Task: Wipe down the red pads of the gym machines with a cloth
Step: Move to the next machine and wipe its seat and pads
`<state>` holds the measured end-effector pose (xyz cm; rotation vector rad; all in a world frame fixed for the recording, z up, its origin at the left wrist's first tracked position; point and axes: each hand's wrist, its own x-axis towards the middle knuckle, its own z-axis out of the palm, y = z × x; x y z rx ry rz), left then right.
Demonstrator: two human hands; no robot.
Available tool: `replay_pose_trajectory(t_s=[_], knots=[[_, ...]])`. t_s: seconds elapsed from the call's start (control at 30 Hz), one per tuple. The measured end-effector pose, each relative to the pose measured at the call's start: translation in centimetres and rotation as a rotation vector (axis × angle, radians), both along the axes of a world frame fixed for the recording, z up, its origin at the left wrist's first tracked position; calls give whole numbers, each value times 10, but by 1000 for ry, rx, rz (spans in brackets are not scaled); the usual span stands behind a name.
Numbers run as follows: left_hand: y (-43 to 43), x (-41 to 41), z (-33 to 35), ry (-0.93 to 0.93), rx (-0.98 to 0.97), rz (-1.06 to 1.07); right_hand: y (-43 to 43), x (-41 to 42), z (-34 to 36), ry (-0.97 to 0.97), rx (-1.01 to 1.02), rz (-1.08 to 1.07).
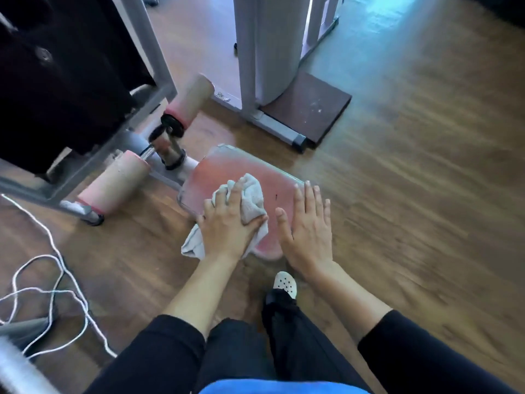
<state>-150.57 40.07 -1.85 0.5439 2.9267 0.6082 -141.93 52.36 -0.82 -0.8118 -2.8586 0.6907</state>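
Cloth (251, 201) lies beneath left hand (227, 223) fingers (232, 191) on red pad (216, 169).

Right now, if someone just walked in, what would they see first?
Two bare hands on a red seat pad low in the middle: the left hand presses a grey cloth onto it, and the right hand lies flat beside it. To the left, two faded roller pads stick out from the machine frame, and a white cord loops over the wooden floor.
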Motion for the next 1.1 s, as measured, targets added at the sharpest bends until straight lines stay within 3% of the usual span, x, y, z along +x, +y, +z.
replay_pose_trajectory(t_s=[0.27, 0.53, 0.83, 1.0, 1.1], knots=[[41, -120, -142, -77, -157, 30, 49, -127, -138, -154, -57, 23], [42, -183, -270, 84, -267, -55, 71, -189, -271, -249, -26, 33], [63, -228, -299, 369, -221, -71, 74, -189, -311, -189, 111, 4], [89, -272, -295, 332, -228, 48, 74, -190, -313, -181, 143, 2], [79, -246, -293, 322, -181, -3, 74, -190, -313, -181, 150, 3]])
